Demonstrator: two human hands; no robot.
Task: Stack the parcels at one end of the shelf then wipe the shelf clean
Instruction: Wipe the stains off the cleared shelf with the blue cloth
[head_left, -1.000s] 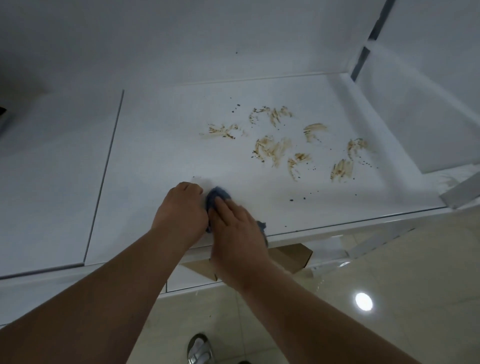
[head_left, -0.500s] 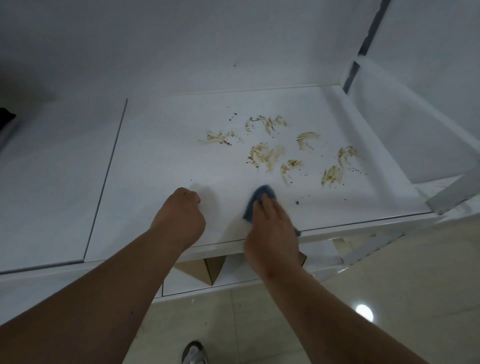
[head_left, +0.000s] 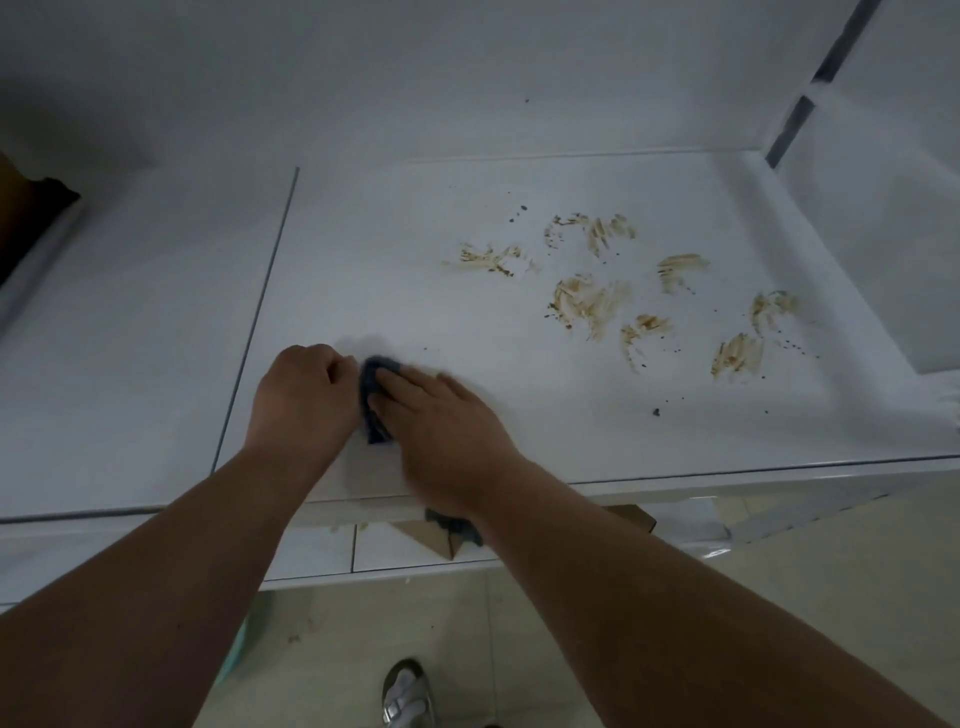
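Note:
A white shelf (head_left: 467, 171) fills the view, with several brown smears (head_left: 592, 301) across its right half. A blue cloth (head_left: 371, 387) lies on the shelf near the front edge. My right hand (head_left: 441, 431) presses flat on it with straight fingers, and part of the cloth hangs below the wrist. My left hand (head_left: 301, 400) rests on the shelf beside the cloth with its fingers curled into a fist and nothing visibly in it. A dark parcel (head_left: 26, 218) shows at the far left edge.
A seam (head_left: 260, 312) divides the shelf into left and right panels. A white side wall (head_left: 872, 234) closes the right end. Brown cardboard (head_left: 436, 540) sits on a lower shelf beneath the front edge. Below are the tiled floor (head_left: 675, 597) and a shoe (head_left: 405, 696).
My right hand has slid the blue cloth leftward along the shelf, back against my left fist. The left hand has stayed where it was.

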